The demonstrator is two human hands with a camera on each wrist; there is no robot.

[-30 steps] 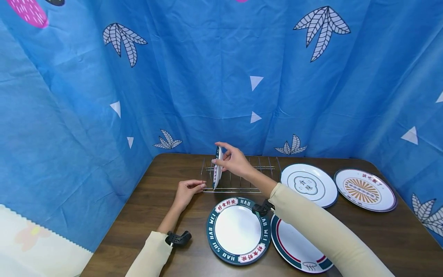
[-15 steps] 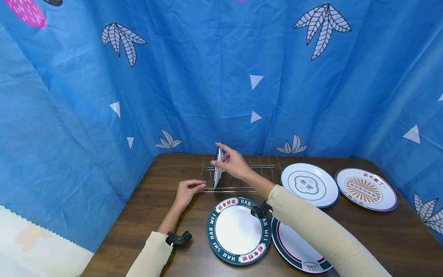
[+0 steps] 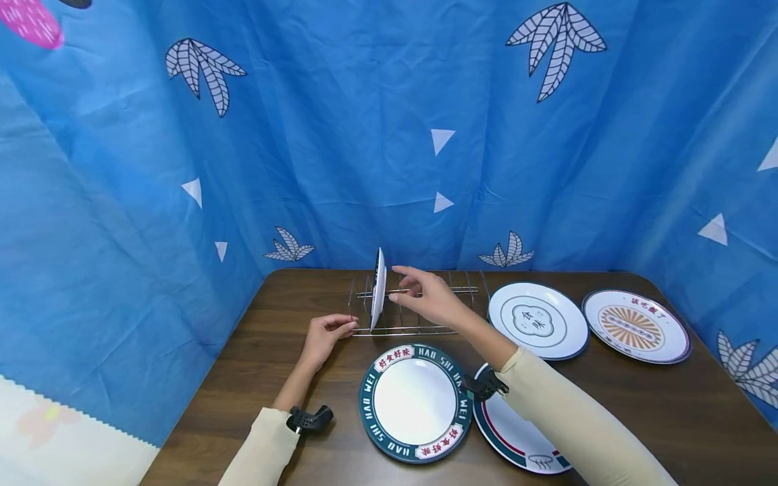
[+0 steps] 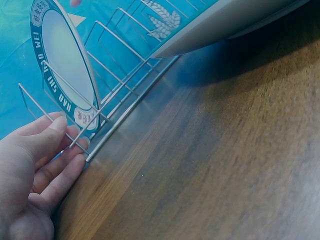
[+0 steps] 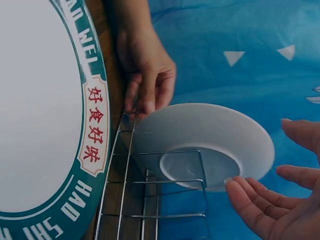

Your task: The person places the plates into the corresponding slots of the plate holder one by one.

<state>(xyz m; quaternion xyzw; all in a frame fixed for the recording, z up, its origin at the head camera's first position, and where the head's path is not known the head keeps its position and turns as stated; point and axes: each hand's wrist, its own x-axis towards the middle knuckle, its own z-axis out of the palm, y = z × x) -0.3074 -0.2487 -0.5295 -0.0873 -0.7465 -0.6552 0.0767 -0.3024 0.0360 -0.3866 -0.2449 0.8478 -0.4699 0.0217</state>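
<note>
A wire dish rack stands at the back of the table. One plate with a green lettered rim stands nearly upright in its left part; its white underside faces the right hand. My left hand pinches the rack's left end wire between thumb and fingers, close beside the plate in the left wrist view. My right hand is just right of the plate, fingers extended and apart, holding nothing. In the right wrist view, its fingertips appear near the plate's edge; whether they touch is unclear.
A larger green-rimmed plate lies flat in front of the rack. Right of it, a red-and-green-banded plate is partly under the right sleeve. Farther right lie a plate with a grey motif and a sunburst plate. A blue curtain hangs behind.
My right hand has let go of the plate and moved slightly right. The plate now stands in the rack unheld by that hand. The left hand keeps its grip on the rack.
</note>
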